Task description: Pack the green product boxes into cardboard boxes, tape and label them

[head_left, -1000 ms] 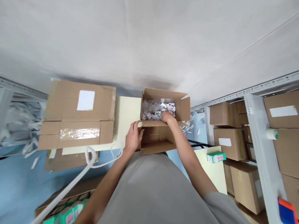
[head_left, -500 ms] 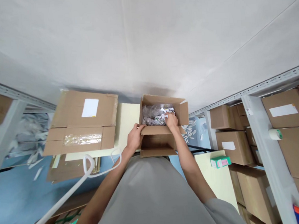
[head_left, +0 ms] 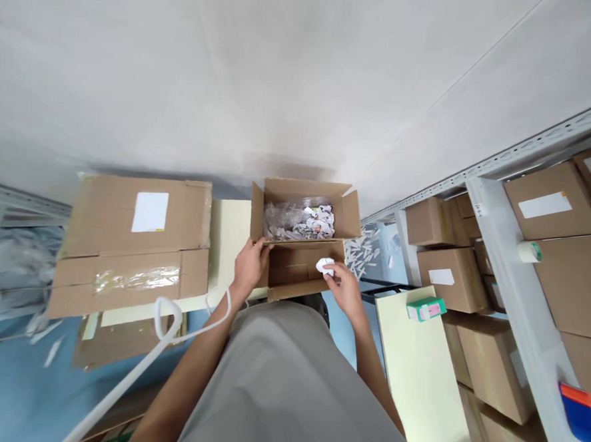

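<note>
My right hand (head_left: 346, 290) pinches a white ball of crumpled paper (head_left: 324, 266) above the right side of an open cardboard box (head_left: 296, 289) close to my body. Bare brown cardboard shows inside that box. Directly behind it stands a second open cardboard box (head_left: 348, 212), holding crumpled printed paper (head_left: 316, 223) and clear plastic packing (head_left: 280, 220). My left hand (head_left: 249, 265) grips the near left edge of this far box, where the two boxes meet; its fingertips are partly hidden.
A large flattened-looking carton (head_left: 126, 234) with a white label lies on the pale tabletop (head_left: 226, 228) at left. A white bent stand arm (head_left: 119, 378) crosses lower left. Shelves of cartons (head_left: 442, 285) line the right, near a green box (head_left: 426, 309) on a pale board.
My right hand has come out of the far box with crumpled paper and moved toward me over the near box. The far box's near flap no longer covers part of the near box.
</note>
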{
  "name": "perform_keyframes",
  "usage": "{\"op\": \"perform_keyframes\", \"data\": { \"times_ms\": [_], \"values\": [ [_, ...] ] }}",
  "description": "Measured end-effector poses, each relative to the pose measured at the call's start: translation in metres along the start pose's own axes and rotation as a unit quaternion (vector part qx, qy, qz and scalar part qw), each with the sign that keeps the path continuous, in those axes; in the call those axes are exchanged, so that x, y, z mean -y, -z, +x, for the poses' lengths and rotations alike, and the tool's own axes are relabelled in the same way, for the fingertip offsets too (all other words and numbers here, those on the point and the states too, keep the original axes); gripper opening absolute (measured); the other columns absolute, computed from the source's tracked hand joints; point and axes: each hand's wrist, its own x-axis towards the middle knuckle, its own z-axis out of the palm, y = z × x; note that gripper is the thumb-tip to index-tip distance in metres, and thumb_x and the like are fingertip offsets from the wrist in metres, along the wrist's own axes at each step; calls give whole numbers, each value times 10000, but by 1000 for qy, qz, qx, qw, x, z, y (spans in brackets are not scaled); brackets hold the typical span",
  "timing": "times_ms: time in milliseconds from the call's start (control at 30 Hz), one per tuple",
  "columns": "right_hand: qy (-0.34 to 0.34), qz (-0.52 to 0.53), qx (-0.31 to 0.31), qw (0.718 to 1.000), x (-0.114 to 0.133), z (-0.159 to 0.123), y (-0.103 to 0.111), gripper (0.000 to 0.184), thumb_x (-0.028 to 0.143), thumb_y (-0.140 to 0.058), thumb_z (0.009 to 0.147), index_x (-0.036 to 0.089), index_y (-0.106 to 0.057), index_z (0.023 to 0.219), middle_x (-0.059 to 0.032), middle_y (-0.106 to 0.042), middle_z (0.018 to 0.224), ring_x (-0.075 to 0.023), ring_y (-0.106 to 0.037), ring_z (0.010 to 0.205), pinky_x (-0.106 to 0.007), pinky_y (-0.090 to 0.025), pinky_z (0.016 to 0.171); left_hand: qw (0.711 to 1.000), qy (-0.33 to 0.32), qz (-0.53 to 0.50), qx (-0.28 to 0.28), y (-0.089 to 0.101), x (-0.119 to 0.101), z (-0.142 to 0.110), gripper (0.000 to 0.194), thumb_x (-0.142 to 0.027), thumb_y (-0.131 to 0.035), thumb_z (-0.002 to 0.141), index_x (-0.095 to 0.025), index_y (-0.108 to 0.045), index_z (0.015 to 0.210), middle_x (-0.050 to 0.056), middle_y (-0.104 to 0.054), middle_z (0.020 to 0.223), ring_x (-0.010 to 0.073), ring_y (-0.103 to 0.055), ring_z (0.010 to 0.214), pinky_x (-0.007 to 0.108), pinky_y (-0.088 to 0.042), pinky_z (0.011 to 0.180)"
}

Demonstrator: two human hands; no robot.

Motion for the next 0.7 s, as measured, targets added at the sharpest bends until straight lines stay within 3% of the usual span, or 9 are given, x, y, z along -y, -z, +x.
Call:
{"op": "perform_keyframes", "data": {
  "times_ms": [133, 300, 367, 467, 567, 633, 700],
  "values": [
    [-47, -83, 24, 995, -15, 7, -13, 362, 210, -610, 987, 260, -803, 1289, -114, -755, 1386, -259, -786, 1094, -405, -640, 1006, 1000, -2, 12, 1, -1, 3, 1, 408, -405, -476, 1130, -214, -750, 1364, 127, -709, 1080, 300, -719, 978, 346, -539, 860],
    [-1, -160, 28, 987, 19, 27, 17, 360, 235, -590, 1043, 287, -799, 1332, -97, -782, 1360, -282, -767, 1197, -431, -585, 1102, 1000, -8, 4, 10, -2, 8, 2, 409, -401, -472, 1126, -224, -750, 1368, 122, -732, 1060, 297, -730, 988, 345, -551, 882],
    [36, -169, 10, 985, 40, 48, 33, 360, 297, -549, 1091, 282, -780, 1366, -94, -781, 1363, -278, -759, 1203, -418, -578, 1097, 1000, -11, 0, 13, -3, 9, 1, 398, -393, -484, 1122, -224, -749, 1365, 121, -739, 1063, 299, -732, 1003, 348, -557, 897],
    [63, -221, 22, 973, 61, 105, 41, 364, 329, -554, 1106, 304, -757, 1407, -87, -786, 1353, -281, -768, 1148, -406, -579, 1042, 1000, -14, -13, 7, -3, 9, 0, 373, -362, -494, 1118, -228, -756, 1347, 118, -739, 1071, 300, -737, 1048, 354, -563, 936],
    [19, -318, 116, 941, 69, 179, 16, 420, 287, -758, 991, 296, -767, 1410, -114, -797, 1357, -332, -772, 1178, -412, -572, 1015, 999, -14, -33, 2, -2, 7, -2, 354, -323, -498, 1108, -244, -767, 1324, 114, -732, 1089, 292, -739, 1075, 351, -569, 954],
    [-28, -368, 210, 906, 69, 220, -14, 485, 204, -874, 877, 268, -800, 1353, -128, -826, 1296, -352, -765, 1225, -398, -565, 1027, 999, -13, -41, -1, 0, 5, -3, 347, -313, -501, 1103, -254, -773, 1311, 111, -729, 1093, 289, -735, 1073, 351, -573, 945],
    [-32, -377, 243, 893, 67, 246, -47, 478, 165, -970, 742, 237, -854, 1200, -117, -860, 1157, -341, -799, 1117, -373, -589, 967, 999, -7, -44, -2, 2, 3, -4, 340, -311, -507, 1099, -261, -776, 1301, 108, -729, 1115, 286, -729, 1059, 351, -576, 927]
  ]
}}
